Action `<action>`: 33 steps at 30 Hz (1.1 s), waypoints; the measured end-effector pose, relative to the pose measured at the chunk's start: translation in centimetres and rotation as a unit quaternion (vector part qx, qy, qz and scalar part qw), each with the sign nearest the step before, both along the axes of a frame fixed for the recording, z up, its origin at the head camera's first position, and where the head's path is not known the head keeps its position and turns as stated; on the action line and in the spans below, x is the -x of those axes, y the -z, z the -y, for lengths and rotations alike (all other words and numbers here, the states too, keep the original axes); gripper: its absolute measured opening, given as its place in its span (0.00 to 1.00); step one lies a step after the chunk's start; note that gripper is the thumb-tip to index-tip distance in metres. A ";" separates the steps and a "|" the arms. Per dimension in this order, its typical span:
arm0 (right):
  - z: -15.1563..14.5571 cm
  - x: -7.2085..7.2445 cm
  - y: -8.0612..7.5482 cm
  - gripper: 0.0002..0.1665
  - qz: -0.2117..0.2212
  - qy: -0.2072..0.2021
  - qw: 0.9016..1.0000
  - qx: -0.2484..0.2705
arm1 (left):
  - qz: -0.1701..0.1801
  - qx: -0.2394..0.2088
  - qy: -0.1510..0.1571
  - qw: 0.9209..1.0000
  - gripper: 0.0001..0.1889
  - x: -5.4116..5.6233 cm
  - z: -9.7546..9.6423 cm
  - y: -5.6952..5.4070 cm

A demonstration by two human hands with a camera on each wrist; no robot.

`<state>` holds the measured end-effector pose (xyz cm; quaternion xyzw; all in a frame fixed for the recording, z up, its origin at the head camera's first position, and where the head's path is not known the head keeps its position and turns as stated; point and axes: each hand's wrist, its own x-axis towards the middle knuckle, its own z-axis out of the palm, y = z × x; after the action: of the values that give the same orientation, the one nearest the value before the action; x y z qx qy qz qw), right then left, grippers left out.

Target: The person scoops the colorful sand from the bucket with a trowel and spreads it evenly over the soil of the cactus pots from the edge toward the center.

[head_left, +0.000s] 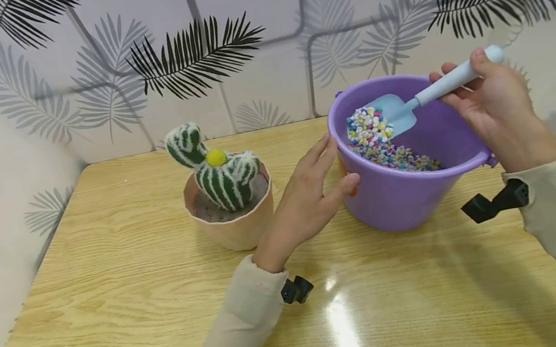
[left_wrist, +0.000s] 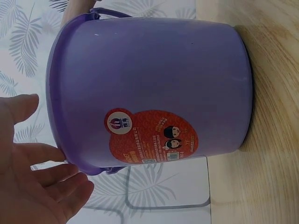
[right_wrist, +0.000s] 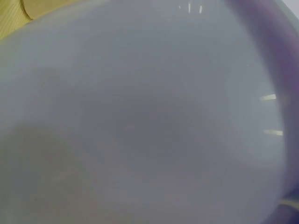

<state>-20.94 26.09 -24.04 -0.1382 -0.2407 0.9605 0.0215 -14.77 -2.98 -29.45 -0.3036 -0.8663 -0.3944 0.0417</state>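
My right hand (head_left: 505, 103) grips the handle of a light blue toy shovel (head_left: 450, 80), tilted over a purple bucket (head_left: 396, 204). Small multicoloured pebbles (head_left: 369, 125) fill the shovel's blade, which is inside the bucket's mouth. More pebbles (head_left: 408, 159) lie in the bucket below it. With fingers extended, my left hand (head_left: 303, 196) is at the bucket's left side; its fingertips are at the rim in the left wrist view, beside an orange-red sticker (left_wrist: 154, 137). The bucket's outer wall (right_wrist: 140, 116) fills the right wrist view, which hides the right hand and shovel.
A knitted cactus (head_left: 226, 184) with a yellow ball stands in a peach flowerpot (head_left: 235, 234), left of the bucket and close to my left forearm. Both pot and bucket stand on a wooden table (head_left: 112, 294). Behind is a leaf-patterned wall (head_left: 264, 79).
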 end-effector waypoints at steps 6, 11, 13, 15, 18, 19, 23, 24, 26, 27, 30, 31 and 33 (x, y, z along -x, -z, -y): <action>-0.2 0.1 -0.1 0.11 -0.003 0.006 1.000 -0.001 | -0.013 0.027 -0.013 0.999 0.35 0.0 -0.4 0.0; -0.7 0.4 0.1 0.13 0.004 0.011 1.000 0.001 | -0.020 0.044 -0.017 0.999 0.34 0.5 -1.0 0.2; -0.9 0.6 0.2 0.13 0.006 0.011 1.000 0.005 | -0.020 0.052 -0.018 0.998 0.34 0.7 -1.3 0.3; -1.1 0.6 0.2 0.13 0.006 0.012 1.000 0.009 | -0.024 0.058 -0.018 0.998 0.34 0.9 -1.5 0.4; -1.5 0.7 0.2 0.13 0.003 0.014 1.000 0.019 | -0.036 0.065 -0.018 0.997 0.34 1.3 -1.9 0.3; -1.6 0.7 0.2 0.13 0.001 0.018 1.000 0.017 | -0.039 0.066 -0.018 0.997 0.34 1.4 -2.0 0.3; -1.8 0.6 0.1 0.12 -0.003 0.031 0.999 -0.008 | -0.029 0.067 -0.017 0.997 0.34 1.7 -2.2 0.3; -1.8 0.7 0.0 0.12 -0.004 0.035 0.999 -0.016 | -0.023 0.064 -0.016 0.998 0.33 1.7 -2.1 0.3; -2.0 0.8 0.1 0.10 -0.002 0.042 0.999 -0.032 | -0.015 0.055 -0.014 0.998 0.33 1.7 -2.0 0.5; -2.0 0.9 0.1 0.10 -0.002 0.045 0.998 -0.039 | -0.011 0.049 -0.011 0.999 0.33 1.6 -1.8 0.5; -2.2 1.1 0.0 0.07 -0.003 0.052 0.997 -0.059 | -0.003 0.034 -0.004 0.999 0.33 1.5 -1.5 0.7; -2.2 1.1 0.0 0.06 -0.004 0.054 0.996 -0.069 | 0.000 0.030 -0.001 1.000 0.33 1.4 -1.5 0.7; -2.2 1.1 -0.1 0.06 -0.004 0.056 0.995 -0.081 | 0.008 0.026 0.005 1.000 0.33 1.2 -1.4 0.6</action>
<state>-21.99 28.31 -23.90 -0.1457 -0.3096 0.9356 0.0872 -15.99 -1.58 -30.04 -0.3059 -0.8751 -0.3742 0.0243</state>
